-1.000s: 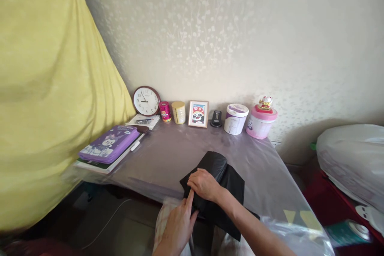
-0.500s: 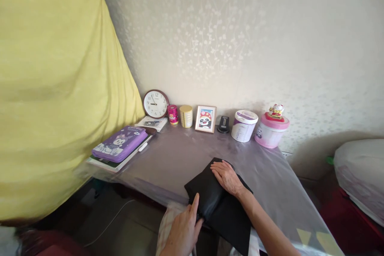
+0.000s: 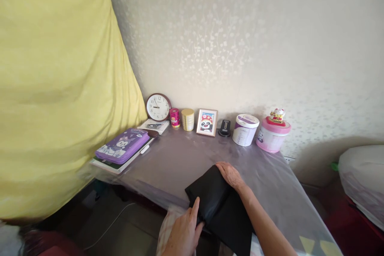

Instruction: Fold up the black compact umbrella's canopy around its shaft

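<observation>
- So, clock dirs run from the blk fabric; patterned wall (image 3: 285, 40) at 12, behind everything.
- Yellow curtain (image 3: 60, 80) at 10, hanging in loose folds.
- Surface (image 3: 177, 160), shiny clear cover on top, reaching back to wall.
- White plastic bag (image 3: 366, 180) at 3, apart from surface.
- Blk fabric (image 3: 207, 192), folded, over the surface's near edge, one flap going off twd 5.
- Purple case (image 3: 123, 146) at 10, on a flat white-edged item.
- Round clock (image 3: 158, 107) at 11, upright by wall w/ papers in front.
- L hand (image 3: 183, 228) at 8, touching the fabric: index straight along it, thumb apart below, other fingers hidden; can't tell if it's pinching.
- R hand (image 3: 229, 175) at 1, palm down on fabric's far edge, fingers side by side; can't tell if it grips.
- Pink-lidded tub (image 3: 271, 138) betw 1 & 2, white tub (image 3: 244, 134) just beside it at 1.
- Panda pic frame (image 3: 207, 122) nr 12.
- Yellow-lidded can (image 3: 188, 121) + magenta can (image 3: 174, 118), both approx 11.
- Cat figurine (image 3: 277, 116) on the pink lid; small blk gadget (image 3: 225, 129) at 12.
</observation>
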### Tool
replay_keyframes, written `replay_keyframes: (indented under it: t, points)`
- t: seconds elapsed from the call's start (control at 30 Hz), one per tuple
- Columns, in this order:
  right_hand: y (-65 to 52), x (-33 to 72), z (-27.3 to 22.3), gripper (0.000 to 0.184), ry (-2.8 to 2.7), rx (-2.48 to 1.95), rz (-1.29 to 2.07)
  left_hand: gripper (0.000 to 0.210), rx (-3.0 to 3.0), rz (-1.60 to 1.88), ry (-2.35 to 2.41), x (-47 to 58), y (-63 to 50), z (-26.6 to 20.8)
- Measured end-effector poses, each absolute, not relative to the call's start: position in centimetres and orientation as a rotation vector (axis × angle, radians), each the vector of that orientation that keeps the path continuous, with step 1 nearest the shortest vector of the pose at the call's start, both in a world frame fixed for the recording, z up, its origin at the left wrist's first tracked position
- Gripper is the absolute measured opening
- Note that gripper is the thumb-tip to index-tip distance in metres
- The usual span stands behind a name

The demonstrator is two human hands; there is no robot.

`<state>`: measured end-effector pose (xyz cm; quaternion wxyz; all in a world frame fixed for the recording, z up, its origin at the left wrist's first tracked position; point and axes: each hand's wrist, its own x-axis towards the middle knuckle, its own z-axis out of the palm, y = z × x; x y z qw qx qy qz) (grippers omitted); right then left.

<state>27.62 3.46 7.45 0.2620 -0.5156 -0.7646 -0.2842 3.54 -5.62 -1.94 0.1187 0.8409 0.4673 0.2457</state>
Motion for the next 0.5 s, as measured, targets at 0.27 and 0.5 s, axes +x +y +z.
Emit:
replay_keyframes:
  t: [0.27,0.5]
  points:
    - [3.2,27.0,8.1,0.032,-2.014,-1.795,-0.617,0.060,2.442,0.695,1.381,3.5,-5.6,-1.6]
    - [3.2,26.8,8.5,0.031,-1.840,-1.937,-0.613,0.062,2.413,0.710,1.373,3.5,-5.3,-1.6]
